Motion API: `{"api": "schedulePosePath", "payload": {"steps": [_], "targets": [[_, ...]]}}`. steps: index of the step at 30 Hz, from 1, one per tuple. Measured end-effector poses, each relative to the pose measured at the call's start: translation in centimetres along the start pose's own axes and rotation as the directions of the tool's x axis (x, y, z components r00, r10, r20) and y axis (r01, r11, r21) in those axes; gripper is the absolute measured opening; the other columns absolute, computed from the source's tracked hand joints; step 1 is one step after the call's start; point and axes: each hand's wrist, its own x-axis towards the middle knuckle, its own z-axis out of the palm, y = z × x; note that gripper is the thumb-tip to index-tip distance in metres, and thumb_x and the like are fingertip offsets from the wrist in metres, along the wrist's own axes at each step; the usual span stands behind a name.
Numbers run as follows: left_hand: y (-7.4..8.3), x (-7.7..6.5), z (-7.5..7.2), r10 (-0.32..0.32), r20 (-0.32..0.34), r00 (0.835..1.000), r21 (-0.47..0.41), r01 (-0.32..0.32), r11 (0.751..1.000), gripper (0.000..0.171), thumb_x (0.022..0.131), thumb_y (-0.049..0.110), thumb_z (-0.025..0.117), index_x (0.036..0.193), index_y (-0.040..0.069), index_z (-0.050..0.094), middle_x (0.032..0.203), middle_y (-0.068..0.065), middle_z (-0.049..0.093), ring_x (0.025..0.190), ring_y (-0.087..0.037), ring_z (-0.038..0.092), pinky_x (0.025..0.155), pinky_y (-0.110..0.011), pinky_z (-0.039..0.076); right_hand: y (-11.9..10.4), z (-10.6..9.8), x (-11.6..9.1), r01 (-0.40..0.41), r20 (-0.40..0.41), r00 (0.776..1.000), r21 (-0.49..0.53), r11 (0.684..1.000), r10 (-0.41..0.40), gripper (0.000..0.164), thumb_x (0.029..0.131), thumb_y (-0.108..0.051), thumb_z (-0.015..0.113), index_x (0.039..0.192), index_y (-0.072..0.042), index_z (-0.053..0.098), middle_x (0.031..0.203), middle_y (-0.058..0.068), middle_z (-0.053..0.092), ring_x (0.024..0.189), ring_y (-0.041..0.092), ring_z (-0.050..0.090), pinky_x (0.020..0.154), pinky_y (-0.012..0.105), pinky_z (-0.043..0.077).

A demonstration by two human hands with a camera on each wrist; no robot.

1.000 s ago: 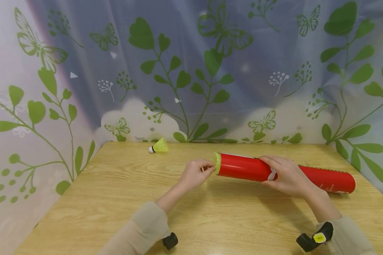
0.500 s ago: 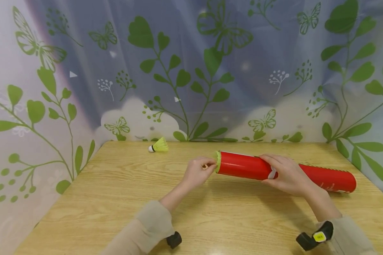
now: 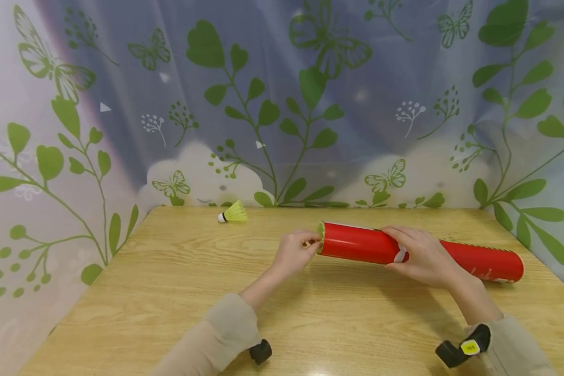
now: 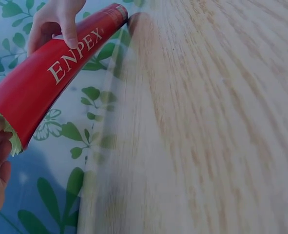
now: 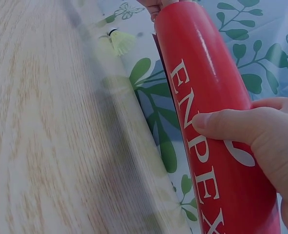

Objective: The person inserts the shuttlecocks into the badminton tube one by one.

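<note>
My right hand [image 3: 420,258] grips a red shuttlecock tube [image 3: 357,243] round its middle, thumb on the near side. The tube's left end is raised off the table, and its right end sits lower. White "ENPEX" lettering runs along it in both wrist views. At the raised mouth, my left hand [image 3: 295,253] pinches a yellow-green shuttlecock with thumb and forefinger. Only the edge of its skirt [image 4: 16,139] shows at the opening; the remainder is hidden inside the tube and behind the fingers.
Another yellow shuttlecock [image 3: 233,213] with a white cork lies on its side at the back left of the wooden table [image 3: 178,256]. A curtain [image 3: 272,104] printed with leaves and butterflies hangs behind the table's far edge.
My left hand has shifted slightly right, towards the tube, and the shuttlecock's skirt has slid further into the mouth. The right hand keeps its grip on the tube.
</note>
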Motion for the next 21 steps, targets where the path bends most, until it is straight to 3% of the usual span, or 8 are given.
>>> {"api": "schedulePosePath", "payload": {"steps": [21], "targets": [[0.05,0.10,-0.09,-0.064,0.105,0.992,-0.016,0.066,0.998,0.011,0.082,0.000,0.064,0.088,-0.001,0.073,0.088,-0.011,0.068,0.079,-0.020,0.059,0.060,-0.018,0.045,-0.08,0.03,0.01,0.021,0.005,1.000,-0.003,1.000,-0.021,0.074,0.057,-0.020,0.088,0.121,0.001,0.056,0.113,0.017,0.061,0.098,0.034,0.057,0.081,0.054,0.044]]}}
